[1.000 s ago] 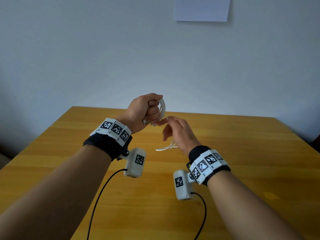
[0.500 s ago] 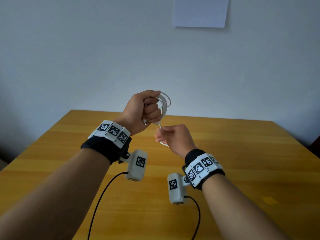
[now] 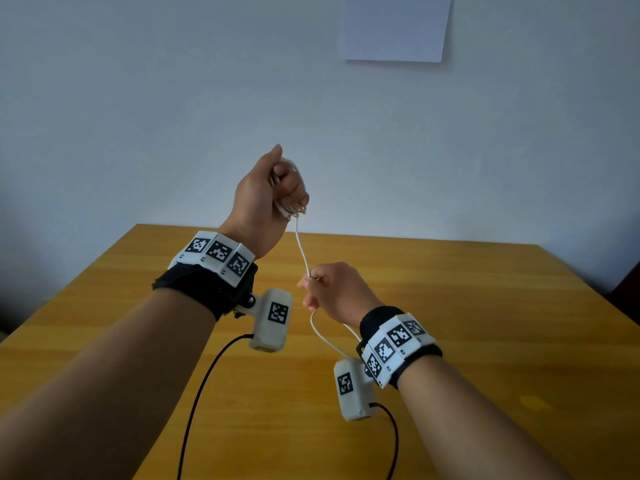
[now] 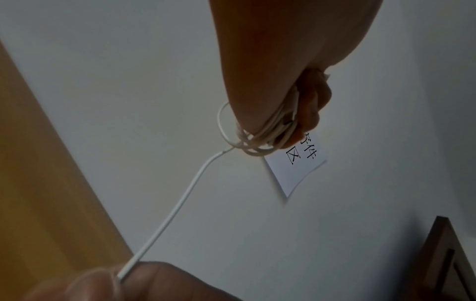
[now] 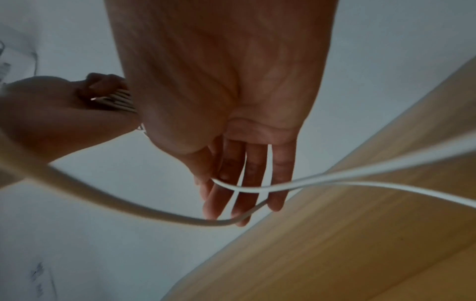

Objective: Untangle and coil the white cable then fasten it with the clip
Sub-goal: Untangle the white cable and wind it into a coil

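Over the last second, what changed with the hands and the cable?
The left hand rose, still gripping the coiled loops. The right hand dropped away from it and now pinches the white cable, drawing out a straight stretch between the hands; the tail loops below. The wooden table is unchanged; no clip in view.

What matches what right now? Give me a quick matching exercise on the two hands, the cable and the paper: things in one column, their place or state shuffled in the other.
Things:
1. left hand
2. right hand
3. white cable
4. sheet of paper

Places or states:
A. stuck on the wall
B. raised, gripping the coiled loops
C. lower, pinching the loose strand
D. stretched between the two hands above the table

Pairs: 1-B, 2-C, 3-D, 4-A
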`<action>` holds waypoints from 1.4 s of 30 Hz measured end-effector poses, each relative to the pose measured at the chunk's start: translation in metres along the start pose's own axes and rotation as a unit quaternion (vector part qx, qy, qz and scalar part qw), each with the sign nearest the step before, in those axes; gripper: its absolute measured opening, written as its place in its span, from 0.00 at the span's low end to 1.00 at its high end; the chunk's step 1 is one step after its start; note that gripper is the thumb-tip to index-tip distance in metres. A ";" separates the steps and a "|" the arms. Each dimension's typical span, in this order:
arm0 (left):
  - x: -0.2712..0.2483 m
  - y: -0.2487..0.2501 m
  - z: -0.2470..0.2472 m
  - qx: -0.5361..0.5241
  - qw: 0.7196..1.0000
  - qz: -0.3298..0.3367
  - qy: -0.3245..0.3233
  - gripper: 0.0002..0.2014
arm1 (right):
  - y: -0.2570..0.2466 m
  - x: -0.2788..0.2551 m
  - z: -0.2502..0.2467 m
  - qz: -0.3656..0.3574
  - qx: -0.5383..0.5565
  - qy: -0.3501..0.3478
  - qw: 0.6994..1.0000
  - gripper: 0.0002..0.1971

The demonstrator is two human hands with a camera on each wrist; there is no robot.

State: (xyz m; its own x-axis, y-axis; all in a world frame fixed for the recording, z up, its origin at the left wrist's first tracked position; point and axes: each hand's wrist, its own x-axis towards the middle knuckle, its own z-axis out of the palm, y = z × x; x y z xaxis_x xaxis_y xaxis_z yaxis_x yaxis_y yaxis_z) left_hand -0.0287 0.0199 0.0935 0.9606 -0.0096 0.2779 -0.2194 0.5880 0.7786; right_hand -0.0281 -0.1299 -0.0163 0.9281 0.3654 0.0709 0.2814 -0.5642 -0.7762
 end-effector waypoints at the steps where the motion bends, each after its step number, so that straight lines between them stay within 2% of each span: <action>1: 0.002 -0.001 -0.002 0.008 1.000 0.010 0.013 0.20 | 0.000 -0.001 0.001 -0.008 -0.022 -0.006 1.000 0.14; 4: 0.005 -0.006 -0.007 0.080 0.995 0.035 0.050 0.18 | -0.003 -0.005 0.002 -0.024 -0.048 -0.019 0.998 0.12; 6: 0.005 -0.010 -0.011 0.205 0.976 0.061 0.049 0.22 | -0.005 -0.005 0.003 -0.033 -0.065 -0.030 0.997 0.11; 9: 0.006 -0.020 -0.018 0.432 0.897 0.088 0.007 0.33 | -0.008 -0.005 0.003 -0.052 -0.093 -0.029 0.994 0.12; 13: 0.009 -0.036 -0.034 0.622 0.776 0.092 -0.046 0.35 | -0.016 -0.009 -0.003 -0.068 -0.051 -0.015 0.996 0.13; 16: 0.007 -0.043 -0.044 0.702 0.706 0.065 -0.066 0.34 | -0.020 -0.009 -0.007 -0.078 -0.027 0.023 0.996 0.13; 20: 0.003 -0.047 -0.045 0.761 0.642 0.029 -0.085 0.29 | -0.019 -0.008 -0.011 -0.077 -0.004 0.057 0.995 0.12; 23: -0.003 -0.049 -0.045 0.774 0.621 -0.019 -0.124 0.21 | -0.018 -0.009 -0.015 -0.070 0.016 0.066 0.995 0.14; 25: -0.006 -0.051 -0.045 0.780 0.611 -0.039 -0.130 0.20 | -0.018 -0.010 -0.016 -0.059 0.025 0.064 0.996 0.15; 28: -0.007 -0.050 -0.043 0.783 0.613 -0.060 -0.083 0.22 | -0.016 -0.011 -0.017 -0.038 0.036 0.045 0.998 0.14; 31: -0.008 -0.049 -0.045 0.766 0.627 -0.091 -0.110 0.23 | -0.015 -0.011 -0.017 -0.021 0.076 0.021 0.997 0.12; 33: -0.009 -0.047 -0.050 0.748 0.645 -0.115 -0.106 0.31 | -0.015 -0.010 -0.018 -0.021 0.106 0.022 0.994 0.10; 36: -0.008 -0.043 -0.055 0.671 0.708 -0.201 -0.093 0.38 | -0.013 -0.008 -0.021 -0.021 0.133 0.041 0.990 0.09; 38: -0.011 -0.038 -0.054 0.595 0.754 -0.260 -0.098 0.36 | -0.010 -0.008 -0.025 -0.021 0.131 0.061 0.989 0.12; 42: -0.019 -0.028 -0.049 0.412 0.842 -0.330 -0.107 0.32 | -0.004 -0.006 -0.028 -0.021 0.117 0.091 0.989 0.21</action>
State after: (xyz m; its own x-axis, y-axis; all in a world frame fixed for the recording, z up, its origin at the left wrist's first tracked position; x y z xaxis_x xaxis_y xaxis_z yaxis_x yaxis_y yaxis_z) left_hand -0.0326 0.0433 0.0387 0.8862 -0.3118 -0.3428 0.2220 -0.3637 0.9047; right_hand -0.0281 -0.1501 0.0038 0.9515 0.2332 0.2005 0.2756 -0.3570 -0.8925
